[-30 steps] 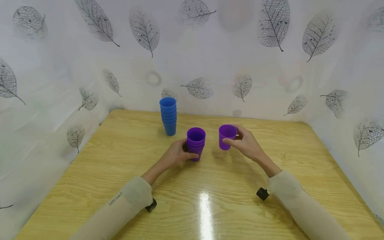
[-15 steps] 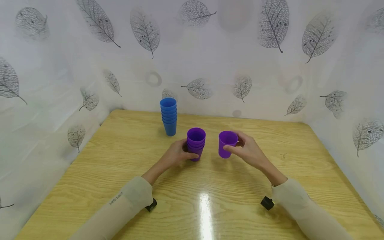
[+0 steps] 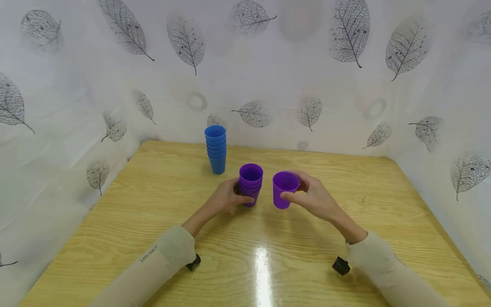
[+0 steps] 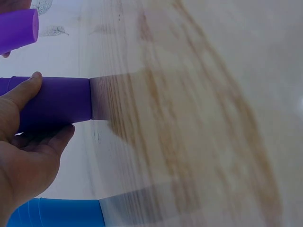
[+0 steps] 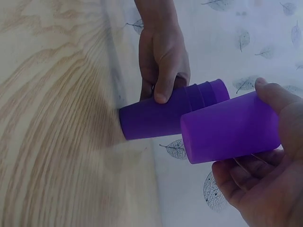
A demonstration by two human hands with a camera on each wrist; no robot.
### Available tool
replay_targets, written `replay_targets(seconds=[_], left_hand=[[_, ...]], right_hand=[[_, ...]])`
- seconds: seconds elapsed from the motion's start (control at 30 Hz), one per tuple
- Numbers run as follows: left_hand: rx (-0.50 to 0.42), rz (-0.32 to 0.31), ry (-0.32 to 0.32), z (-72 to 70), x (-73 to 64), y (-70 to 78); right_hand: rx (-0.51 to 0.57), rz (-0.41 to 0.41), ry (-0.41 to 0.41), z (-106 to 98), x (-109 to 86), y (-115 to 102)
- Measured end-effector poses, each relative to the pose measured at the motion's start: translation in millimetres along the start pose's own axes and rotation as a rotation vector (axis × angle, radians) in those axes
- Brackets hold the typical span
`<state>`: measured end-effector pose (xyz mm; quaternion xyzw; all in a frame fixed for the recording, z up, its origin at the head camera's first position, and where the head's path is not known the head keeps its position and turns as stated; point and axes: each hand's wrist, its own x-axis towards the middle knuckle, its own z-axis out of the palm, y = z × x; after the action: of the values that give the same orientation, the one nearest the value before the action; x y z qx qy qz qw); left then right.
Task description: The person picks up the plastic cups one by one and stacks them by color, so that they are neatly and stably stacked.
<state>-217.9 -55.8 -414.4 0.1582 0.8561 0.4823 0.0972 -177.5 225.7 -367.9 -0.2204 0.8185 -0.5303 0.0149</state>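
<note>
Near the middle of the table a short stack of nested purple cups (image 3: 251,184) stands upright. My left hand (image 3: 227,195) grips it low, thumb across the front and fingers round the far side. In the left wrist view the base of the purple stack (image 4: 66,100) sits on the wood. Just to the right, my right hand (image 3: 313,197) holds a single purple cup (image 3: 283,195) between thumb and fingers, mouth up. The right wrist view shows this cup (image 5: 229,128) raised off the table, its bottom beside the stack's upper part.
A taller stack of nested blue cups (image 3: 217,153) stands behind and left of the purple stack. The wooden table (image 3: 153,187) meets a white leaf-print cloth (image 3: 268,76) at the back and sides. Black wrist cameras sit under both cuffs.
The right hand has brought the single purple cup nearer to me, then slightly left, closing on the purple stack. The left hand and both stacks have stayed put.
</note>
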Motion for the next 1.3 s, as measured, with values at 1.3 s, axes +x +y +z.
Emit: replay_targets(seconds=[1.3], left_hand=[[-0.012,0.063,-0.017,-1.5,-0.3,-3.8]], right_hand=[[0.025,-0.062,-0.018,17,59.4,-67]])
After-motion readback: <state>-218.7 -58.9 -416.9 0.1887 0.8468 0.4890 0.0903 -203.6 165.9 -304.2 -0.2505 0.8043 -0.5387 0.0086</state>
